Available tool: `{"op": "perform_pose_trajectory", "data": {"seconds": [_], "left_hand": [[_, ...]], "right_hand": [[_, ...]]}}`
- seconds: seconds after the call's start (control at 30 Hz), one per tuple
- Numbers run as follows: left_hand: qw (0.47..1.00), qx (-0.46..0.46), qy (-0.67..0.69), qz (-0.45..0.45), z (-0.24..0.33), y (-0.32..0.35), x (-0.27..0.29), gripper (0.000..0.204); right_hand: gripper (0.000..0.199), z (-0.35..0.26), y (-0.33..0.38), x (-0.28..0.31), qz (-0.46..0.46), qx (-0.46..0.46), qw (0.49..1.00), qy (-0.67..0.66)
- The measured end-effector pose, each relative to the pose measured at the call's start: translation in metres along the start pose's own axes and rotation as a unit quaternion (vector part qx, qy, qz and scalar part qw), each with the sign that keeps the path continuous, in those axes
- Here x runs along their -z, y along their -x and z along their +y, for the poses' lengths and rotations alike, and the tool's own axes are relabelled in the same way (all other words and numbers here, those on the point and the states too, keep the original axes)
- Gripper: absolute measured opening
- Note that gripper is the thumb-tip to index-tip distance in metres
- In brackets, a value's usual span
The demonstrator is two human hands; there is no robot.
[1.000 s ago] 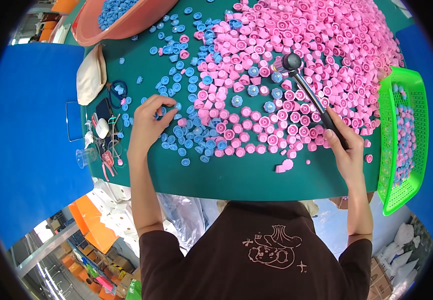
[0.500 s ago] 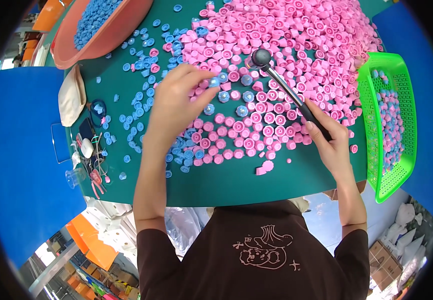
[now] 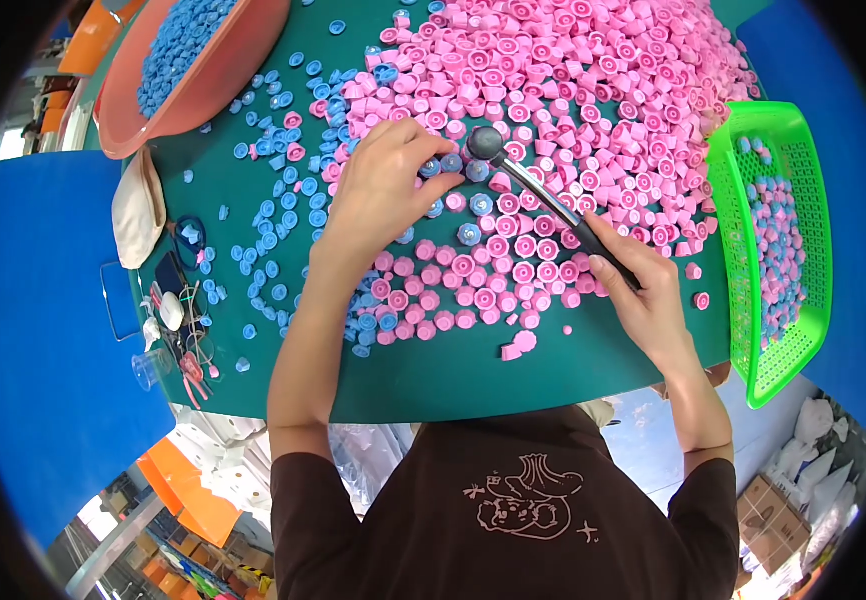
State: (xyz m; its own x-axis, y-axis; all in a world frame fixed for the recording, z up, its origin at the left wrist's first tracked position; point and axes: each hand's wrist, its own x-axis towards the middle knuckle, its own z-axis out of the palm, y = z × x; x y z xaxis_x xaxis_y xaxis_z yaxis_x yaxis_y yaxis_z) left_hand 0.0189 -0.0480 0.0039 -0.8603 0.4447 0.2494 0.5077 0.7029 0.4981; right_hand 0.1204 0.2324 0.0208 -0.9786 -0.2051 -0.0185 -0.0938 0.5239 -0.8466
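Observation:
My right hand [image 3: 638, 295] is wrapped round the black grip of a small hammer [image 3: 543, 190] with a metal shaft and a round dark head. The head hovers just right of my left fingertips. Thumb and forefinger of my left hand [image 3: 383, 190] are curled round a small blue scalloped cap [image 3: 451, 162] among the pink cups, in a pinch. Several blue caps, such as the near blue cap [image 3: 469, 234], sit close by, some seemingly on top of pink cups. Pink cups [image 3: 498, 270] stand in loose rows nearer to me.
A large heap of pink cups [image 3: 593, 70] covers the far right of the green table [image 3: 433, 380]. Loose blue caps [image 3: 268, 225] lie left of my left arm. An orange basin [image 3: 263, 60] holds blue caps. A green basket [image 3: 753, 340] contains pink-and-blue pieces. A cloth pouch [image 3: 139, 210] lies left.
The hammer has moved left, its head now closer to my left fingertips. My left hand has shifted slightly right among the blue caps. The whole view has drifted a little.

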Motion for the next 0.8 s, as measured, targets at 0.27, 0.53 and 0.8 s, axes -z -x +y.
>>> {"op": "perform_pose_trajectory", "data": {"seconds": [0.27,0.53,0.8], "left_hand": [[0.972,0.181,-0.027,0.146,-0.021,0.041,0.068,0.014],[0.959,0.234,-0.11,0.115,-0.089,0.049,0.062,0.021],[0.946,0.3,-0.083,0.093,-0.066,0.062,0.067,0.018]], "right_hand": [[0.046,-0.017,-0.016,-0.007,-0.048,0.029,0.991,0.12],[0.041,-0.007,-0.01,-0.006,0.036,-0.024,0.999,-0.017],[0.043,0.005,0.009,-0.002,0.066,-0.005,0.998,-0.022]]}}
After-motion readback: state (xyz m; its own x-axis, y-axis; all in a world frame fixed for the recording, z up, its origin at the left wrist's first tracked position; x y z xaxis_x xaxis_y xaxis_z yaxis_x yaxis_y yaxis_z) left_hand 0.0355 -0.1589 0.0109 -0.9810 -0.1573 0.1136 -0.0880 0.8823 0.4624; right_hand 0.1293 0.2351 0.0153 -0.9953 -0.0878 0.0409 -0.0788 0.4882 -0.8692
